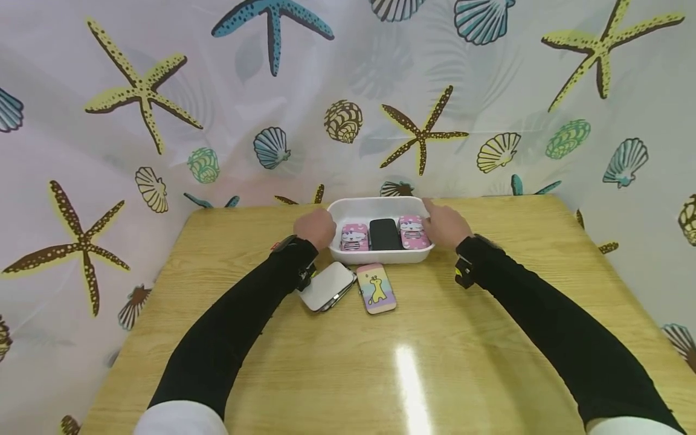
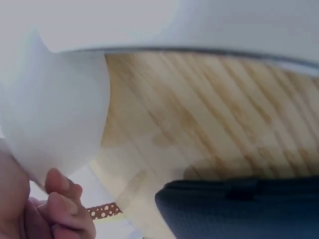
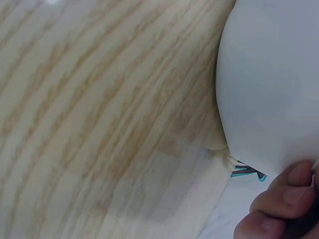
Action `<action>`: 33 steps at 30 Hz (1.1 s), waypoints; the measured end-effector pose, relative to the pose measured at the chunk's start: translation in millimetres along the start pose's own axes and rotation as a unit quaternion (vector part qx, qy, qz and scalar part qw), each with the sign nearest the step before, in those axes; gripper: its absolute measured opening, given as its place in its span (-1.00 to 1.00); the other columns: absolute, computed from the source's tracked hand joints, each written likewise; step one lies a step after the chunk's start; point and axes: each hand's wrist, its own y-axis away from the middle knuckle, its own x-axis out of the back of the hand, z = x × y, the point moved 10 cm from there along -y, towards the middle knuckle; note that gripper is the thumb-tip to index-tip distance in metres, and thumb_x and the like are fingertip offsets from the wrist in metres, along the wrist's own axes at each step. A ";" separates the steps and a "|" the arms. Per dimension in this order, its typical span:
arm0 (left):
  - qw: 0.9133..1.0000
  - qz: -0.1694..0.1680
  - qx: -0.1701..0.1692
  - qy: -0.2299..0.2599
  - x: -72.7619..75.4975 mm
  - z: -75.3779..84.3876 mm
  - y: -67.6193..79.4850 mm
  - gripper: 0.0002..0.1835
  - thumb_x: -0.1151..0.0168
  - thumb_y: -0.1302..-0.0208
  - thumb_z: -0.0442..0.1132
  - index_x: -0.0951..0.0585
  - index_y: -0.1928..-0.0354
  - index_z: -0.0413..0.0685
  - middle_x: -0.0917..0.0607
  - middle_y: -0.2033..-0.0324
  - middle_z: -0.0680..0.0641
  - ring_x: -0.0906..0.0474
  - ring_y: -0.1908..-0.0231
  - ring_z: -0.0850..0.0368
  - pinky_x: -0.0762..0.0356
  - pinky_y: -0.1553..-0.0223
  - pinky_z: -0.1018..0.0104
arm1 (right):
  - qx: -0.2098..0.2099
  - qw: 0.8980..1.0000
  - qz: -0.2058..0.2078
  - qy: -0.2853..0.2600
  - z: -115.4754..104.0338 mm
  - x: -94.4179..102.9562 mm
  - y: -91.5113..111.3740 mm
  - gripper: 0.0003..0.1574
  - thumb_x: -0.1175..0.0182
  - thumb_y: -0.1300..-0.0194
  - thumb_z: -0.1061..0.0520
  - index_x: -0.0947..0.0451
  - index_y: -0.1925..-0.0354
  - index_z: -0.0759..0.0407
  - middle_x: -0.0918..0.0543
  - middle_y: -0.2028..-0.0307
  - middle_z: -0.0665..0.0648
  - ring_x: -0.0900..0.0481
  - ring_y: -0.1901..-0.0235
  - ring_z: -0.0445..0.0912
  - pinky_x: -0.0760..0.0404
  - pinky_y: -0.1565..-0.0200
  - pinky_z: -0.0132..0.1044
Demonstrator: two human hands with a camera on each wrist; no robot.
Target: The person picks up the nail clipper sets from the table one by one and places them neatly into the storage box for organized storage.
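Note:
A white oval plastic basin (image 1: pixel 380 258) stands near the back of the table. My left hand (image 1: pixel 315 228) grips its left end, and in the left wrist view the curled fingers (image 2: pixel 65 204) are at the edge of the basin (image 2: pixel 65 104). At the opposite end my right hand (image 1: pixel 447 226) holds the rim, its fingers (image 3: pixel 269 211) bent beside the white wall (image 3: pixel 274 84). Inside lie a pink case with a cartoon face (image 1: pixel 354 237), a black case (image 1: pixel 385 234) and a second pink case (image 1: pixel 414 232).
In front of the basin lies a pastel case with a yellow giraffe (image 1: pixel 377 288). Left of it, a white flat case (image 1: pixel 327 286) with rounded corners lies aslant, close to the left wrist. Behind the wooden table (image 1: pixel 348 362) hangs a cloth (image 1: pixel 304 90) printed with starfish and shells.

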 end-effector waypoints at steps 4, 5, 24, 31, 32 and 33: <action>1.000 0.015 -0.020 0.001 10.2 0.6 7.1 -0.59 0.04 -0.54 -0.07 -0.64 0.41 -0.12 -0.50 0.58 -0.02 -0.48 0.53 0.08 -0.30 0.54 0.25 | 0.006 1.000 0.006 -0.001 -1.8 2.6 -1.7 -0.25 0.09 -0.50 0.10 -0.06 -0.54 0.30 -0.64 -0.07 0.43 -0.58 0.18 0.16 -0.52 0.09 0.10; 0.999 0.018 -0.027 0.002 13.0 1.6 9.9 -0.57 0.05 -0.54 -0.06 -0.62 0.43 -0.12 -0.48 0.59 -0.01 -0.46 0.54 0.08 -0.27 0.54 0.25 | 0.005 1.000 0.006 -0.001 -1.6 2.6 -2.1 -0.25 0.08 -0.50 0.10 -0.06 -0.54 0.30 -0.63 -0.08 0.43 -0.58 0.18 0.16 -0.52 0.10 0.09; 0.961 -0.041 -0.274 -0.007 26.7 46.3 110.2 -0.57 -0.30 -0.34 0.00 -0.60 -0.15 -0.03 -0.67 0.00 -0.02 -0.56 0.15 0.14 -0.57 0.05 0.23 | -0.022 1.000 0.008 -0.017 12.6 0.6 2.5 -0.23 0.05 -0.51 0.06 -0.05 -0.55 0.27 -0.60 -0.13 0.43 -0.55 0.16 0.16 -0.50 0.09 0.07; 0.946 -0.126 -0.298 -0.028 -2.4 45.2 140.8 -0.13 -0.55 -0.07 0.03 -0.38 -0.43 0.18 -0.36 -0.42 -0.04 -0.46 -0.15 0.02 -0.50 -0.15 0.09 | -0.008 1.000 0.007 -0.005 5.7 2.5 0.6 -0.25 0.06 -0.51 0.07 -0.07 -0.54 0.27 -0.56 -0.20 0.45 -0.60 -0.01 0.21 -0.52 -0.07 0.19; 0.945 -0.133 -0.297 -0.033 -5.3 44.0 142.7 -0.06 -0.58 -0.03 0.01 -0.33 -0.47 0.22 -0.31 -0.46 -0.03 -0.45 -0.16 0.00 -0.50 -0.15 0.07 | -0.007 1.000 0.006 -0.004 4.7 2.6 0.3 -0.25 0.06 -0.50 0.07 -0.07 -0.54 0.26 -0.57 -0.18 0.44 -0.61 -0.01 0.21 -0.53 -0.05 0.18; 0.944 -0.139 -0.297 -0.034 -7.0 43.3 144.2 0.00 -0.60 0.00 -0.02 -0.30 -0.50 0.25 -0.26 -0.49 -0.04 -0.44 -0.18 -0.02 -0.49 -0.16 0.05 | -0.007 1.000 0.006 -0.002 3.9 2.8 0.0 -0.25 0.05 -0.50 0.07 -0.07 -0.54 0.26 -0.58 -0.17 0.44 -0.61 0.01 0.21 -0.54 -0.03 0.16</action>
